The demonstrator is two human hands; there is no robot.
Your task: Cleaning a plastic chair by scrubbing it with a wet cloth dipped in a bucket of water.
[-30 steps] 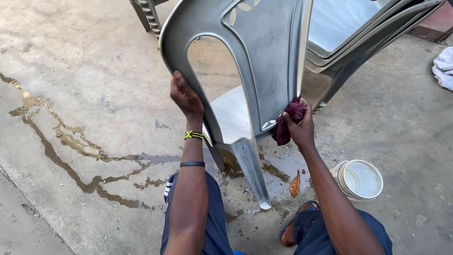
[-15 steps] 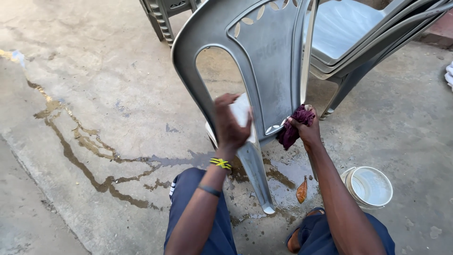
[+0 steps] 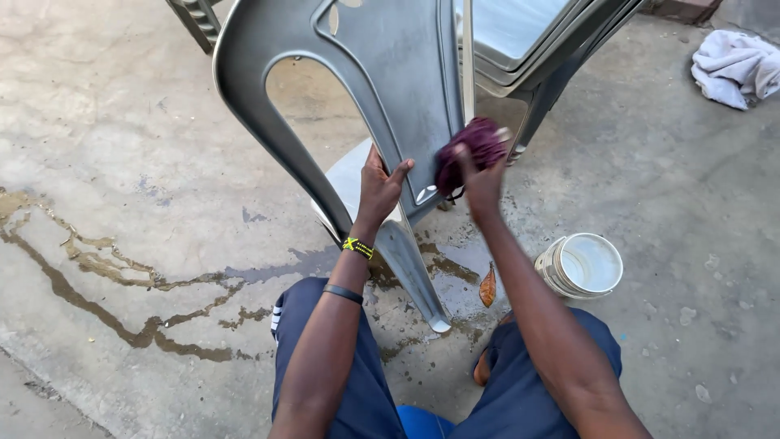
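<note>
Fingers of the left hand [image 3: 379, 189] are spread and wrapped round the edge of the grey plastic chair [image 3: 390, 97], forearm rising straight from the lap, a yellow-and-black wristband [image 3: 356, 246] at the wrist. Chair is tipped over on the wet concrete floor [image 3: 146, 162]; its long axis runs from upper left down to one leg [image 3: 418, 280] pointing at the person. Right hand [image 3: 481, 180] is clenched on a maroon cloth [image 3: 470, 150], pressed against the chair. White bucket [image 3: 582, 266] stands just right of the right forearm.

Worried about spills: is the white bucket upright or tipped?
Upright: the white bucket stands on the concrete floor, mouth facing up.
</note>
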